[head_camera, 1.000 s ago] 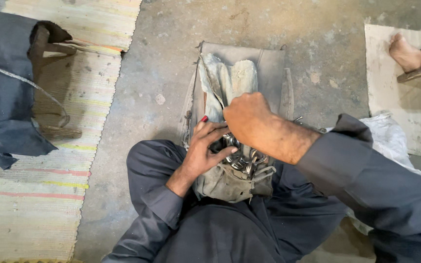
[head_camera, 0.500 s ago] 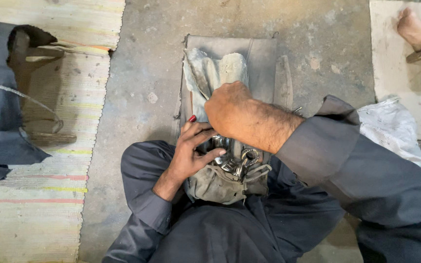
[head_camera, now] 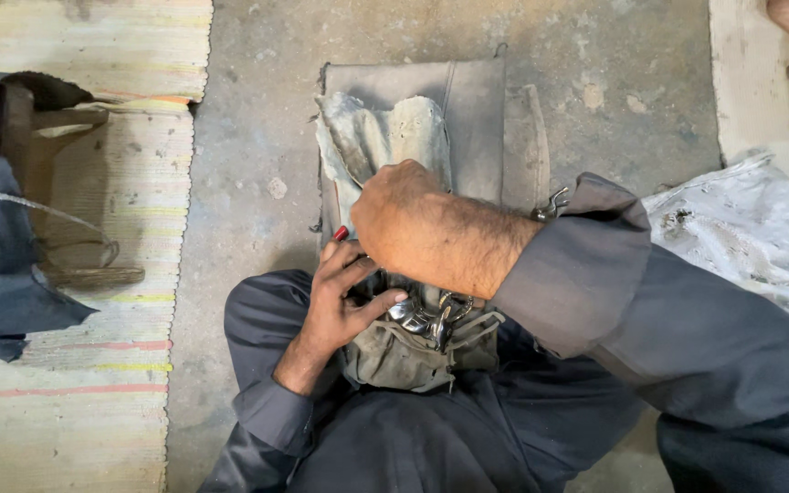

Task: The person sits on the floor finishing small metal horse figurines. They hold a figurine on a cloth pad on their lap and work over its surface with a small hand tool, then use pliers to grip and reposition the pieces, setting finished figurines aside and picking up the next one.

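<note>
On a bare concrete floor (head_camera: 257, 137), left hand (head_camera: 340, 306) and right hand (head_camera: 394, 210) dig together into a canvas tool pouch (head_camera: 413, 351) of wrenches (head_camera: 422, 315), grips hidden; picking one seems underway.

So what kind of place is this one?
Probably an informal floor-level workshop: bare concrete floor, a worn tool pouch of metal tools, and a striped woven mat.

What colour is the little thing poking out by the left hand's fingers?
Red. The small tip shows just above the left hand, clearest in the head view.

Dark grey long sleeves, matching loose trousers (creased), bare hands
</note>
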Demonstrator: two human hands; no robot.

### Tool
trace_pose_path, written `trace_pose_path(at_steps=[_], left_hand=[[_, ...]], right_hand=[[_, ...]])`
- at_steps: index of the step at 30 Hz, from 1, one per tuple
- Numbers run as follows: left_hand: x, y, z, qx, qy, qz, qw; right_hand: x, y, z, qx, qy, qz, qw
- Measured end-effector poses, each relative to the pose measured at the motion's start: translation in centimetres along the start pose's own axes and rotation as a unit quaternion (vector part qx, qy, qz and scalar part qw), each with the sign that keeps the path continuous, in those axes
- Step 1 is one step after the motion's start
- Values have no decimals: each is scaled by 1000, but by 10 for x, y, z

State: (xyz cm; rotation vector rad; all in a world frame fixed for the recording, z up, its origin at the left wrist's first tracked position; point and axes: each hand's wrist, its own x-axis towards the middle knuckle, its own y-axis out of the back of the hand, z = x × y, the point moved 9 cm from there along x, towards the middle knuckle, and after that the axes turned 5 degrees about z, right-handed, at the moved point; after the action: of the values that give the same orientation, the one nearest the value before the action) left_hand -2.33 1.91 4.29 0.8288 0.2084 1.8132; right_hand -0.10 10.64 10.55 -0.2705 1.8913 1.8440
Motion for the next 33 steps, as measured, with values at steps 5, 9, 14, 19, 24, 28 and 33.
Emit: trace_pose_path(at_steps=[5,9,14,19,24,28,33], left_hand=[[-1,0,-2,-5,8,4,1000],[-3,-2,-3,-5,7,8,1000],[-4,-4,-3,5,0,8,1000],[-2,-2,-8,-12,47,34,998],[3,3,5,-19,31,32,999],[8,5,11,-39,34,17,999],[8,5,11,-41,32,7,999]], right_hand=[[-7,5,-10,-11,13,13,1000],[-8,5,-9,-3,-10,14,1000],[-13,5,-8,-28,-7,46,999],[-28,8,-13,7,5,156,988],[-46,7,-5,15,53,223,973],[-49,7,-1,20,67,219,973],[-42,11,4,40,39,189,980]])
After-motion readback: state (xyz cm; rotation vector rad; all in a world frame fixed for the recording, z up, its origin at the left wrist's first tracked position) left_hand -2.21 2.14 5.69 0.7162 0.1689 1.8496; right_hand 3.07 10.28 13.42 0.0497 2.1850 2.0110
